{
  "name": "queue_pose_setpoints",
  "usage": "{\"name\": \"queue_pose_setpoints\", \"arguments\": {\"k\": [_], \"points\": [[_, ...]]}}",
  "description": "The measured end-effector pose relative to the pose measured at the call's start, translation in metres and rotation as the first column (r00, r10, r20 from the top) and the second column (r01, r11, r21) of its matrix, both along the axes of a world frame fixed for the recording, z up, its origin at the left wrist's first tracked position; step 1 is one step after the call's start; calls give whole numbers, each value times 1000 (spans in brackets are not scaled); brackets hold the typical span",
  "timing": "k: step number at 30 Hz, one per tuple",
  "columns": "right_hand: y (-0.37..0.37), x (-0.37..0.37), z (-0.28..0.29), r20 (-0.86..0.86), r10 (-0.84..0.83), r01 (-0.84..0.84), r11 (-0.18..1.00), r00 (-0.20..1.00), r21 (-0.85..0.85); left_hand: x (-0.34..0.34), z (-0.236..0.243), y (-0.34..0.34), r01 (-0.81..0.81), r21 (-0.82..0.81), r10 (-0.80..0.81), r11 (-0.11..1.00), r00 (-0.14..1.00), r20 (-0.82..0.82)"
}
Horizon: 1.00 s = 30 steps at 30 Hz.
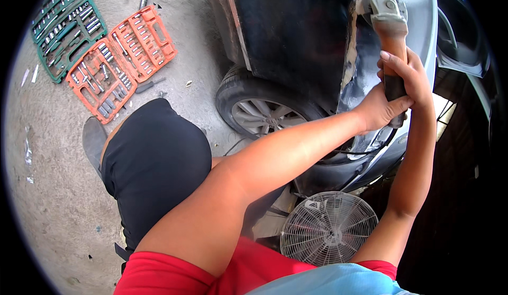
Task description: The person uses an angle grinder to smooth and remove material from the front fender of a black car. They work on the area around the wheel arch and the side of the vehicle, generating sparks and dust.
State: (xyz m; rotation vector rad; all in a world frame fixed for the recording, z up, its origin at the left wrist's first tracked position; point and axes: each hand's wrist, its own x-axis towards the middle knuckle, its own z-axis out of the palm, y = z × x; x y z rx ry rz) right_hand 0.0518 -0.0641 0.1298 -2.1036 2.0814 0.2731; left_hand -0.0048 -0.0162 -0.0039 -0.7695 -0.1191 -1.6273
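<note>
The power tool, an angle grinder with a metal gear head and a scuffed brown-and-black body (395, 40), is up against the rear bodywork of a dark car, its head over a pale, worn patch beside a ragged tan edge (348, 67). The disc is mostly hidden under the head, so whether it spins or touches the surface cannot be told. The right hand (416, 77) wraps around the body just behind the head; the left hand (377, 111) closes on the rear end of the handle, just below. Both grips are narrow, with no gap showing around the tool. A black cable (365, 152) runs from the handle end down along the car.

The step in hand looks like grinding or sanding back the coating on this panel. The next move probably calls for a firm two-handed hold, light even pressure along the worn edge, and the cable clear of the disc.

Farther out, a black tyre on a silver spoked wheel (264, 112) stands left of the arms, and a round wire-guarded fan (329, 230) sits below them. On the concrete floor (58, 189) lie an open orange socket case (142, 45) and an open green one (67, 30).
</note>
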Motion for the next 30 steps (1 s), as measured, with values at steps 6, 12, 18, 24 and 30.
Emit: {"name": "queue_pose_setpoints", "arguments": {"k": [6,12,18,24,30], "points": [[-2,0,0,0,14,-14,1000,1000,7,-1,0,-1,-66,57,67,996,998,-19],[1,-3,-1,2,11,-11,1000,1000,-7,-4,7,7,-75,110,75,991,997,6],[-3,1,-2,-10,16,-16,1000,1000,26,-2,3,5,-56,89,55,994,998,18],[-3,4,-5,10,-1,1,999,1000,32,-7,2,3,-64,90,63,994,998,16],[6,0,-3,12,-15,15,1000,1000,14,-6,5,5,-81,142,82,987,997,0]]}}
